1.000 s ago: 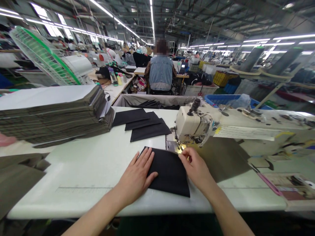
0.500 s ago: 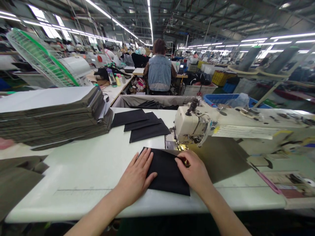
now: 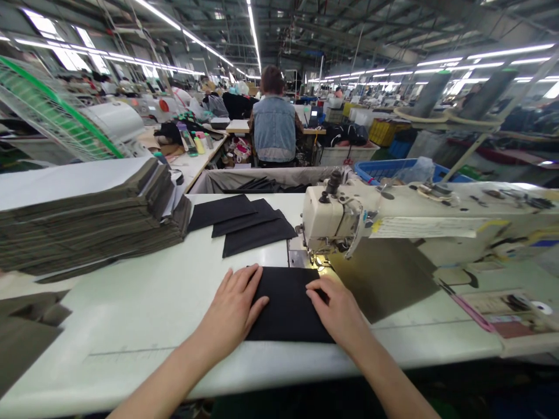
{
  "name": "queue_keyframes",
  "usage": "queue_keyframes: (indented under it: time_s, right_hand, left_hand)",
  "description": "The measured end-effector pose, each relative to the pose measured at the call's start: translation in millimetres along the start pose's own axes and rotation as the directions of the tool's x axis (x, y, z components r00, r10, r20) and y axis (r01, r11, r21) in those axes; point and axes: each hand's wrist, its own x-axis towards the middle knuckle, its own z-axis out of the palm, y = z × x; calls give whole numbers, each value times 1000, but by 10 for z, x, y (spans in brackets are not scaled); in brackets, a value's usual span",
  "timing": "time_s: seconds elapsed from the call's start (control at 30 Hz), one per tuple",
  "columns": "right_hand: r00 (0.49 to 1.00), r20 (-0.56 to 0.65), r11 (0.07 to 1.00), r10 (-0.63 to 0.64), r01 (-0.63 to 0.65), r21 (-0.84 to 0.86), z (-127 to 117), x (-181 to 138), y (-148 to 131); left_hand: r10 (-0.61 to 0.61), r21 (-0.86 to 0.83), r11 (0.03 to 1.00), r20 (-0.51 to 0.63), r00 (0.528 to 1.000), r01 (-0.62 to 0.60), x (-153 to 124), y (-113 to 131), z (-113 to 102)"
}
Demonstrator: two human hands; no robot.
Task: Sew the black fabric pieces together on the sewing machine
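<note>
A black fabric piece (image 3: 286,302) lies flat on the white sewing table (image 3: 144,314), its far right corner near the needle of the cream sewing machine (image 3: 336,218). My left hand (image 3: 233,311) rests flat on the fabric's left side, fingers stretched out. My right hand (image 3: 336,311) lies on the fabric's right side, fingers pressing down on the cloth just in front of the needle. An olive fabric piece (image 3: 384,276) lies under the machine arm to the right.
Three black pieces (image 3: 244,221) lie fanned behind the fabric. A tall stack of olive fabric pieces (image 3: 87,218) stands at the left, with a fan (image 3: 65,116) behind it. A person in a denim vest (image 3: 273,128) sits ahead. A blue crate (image 3: 393,170) is behind the machine.
The black piece has been turned square to the table edge and sits closer to me. Both hands have drawn back with it, the right hand going from pinching its corner to lying on it.
</note>
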Motion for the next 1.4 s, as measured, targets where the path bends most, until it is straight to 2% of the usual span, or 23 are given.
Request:
queue_keyframes:
  time_s: [0.27,0.47,0.77,0.9,1.0,1.1,1.2,1.3,1.4]
  right_hand:
    - [994,-63,995,94,-93,20,85,18,53]
    - [994,-86,998,66,-68,-15,93,7,69]
    - [995,-79,994,62,-68,-81,100,32,44]
    - [994,-81,986,67,-78,-145,110,46,17]
    - [995,-77,980,60,-73,-184,121,55,-9]
    - [997,-63,967,48,-62,-247,95,42,4]
    - [995,-83,935,49,-75,-347,-6,-11,81]
    - [980,-198,892,-16,-75,-445,-116,-91,129]
    - [943,-264,907,-204,81,-413,-93,-194,61]
  left_hand:
    - [49,43,998,30,998,-50,-71,-50,69]
    - [45,42,998,63,997,-47,-43,-16,-6]
    - [49,81,995,66,997,-54,-46,-15,5]
    - [30,140,990,34,999,-35,69,130,-17]
    - [140,52,988,56,989,-143,230,339,-11]
    - [313,-94,949,147,939,-301,351,500,31]
    - [337,-123,939,172,926,-320,382,535,74]
    - [333,-121,941,180,926,-315,372,518,72]
    - [321,-124,945,181,930,-302,372,527,44]
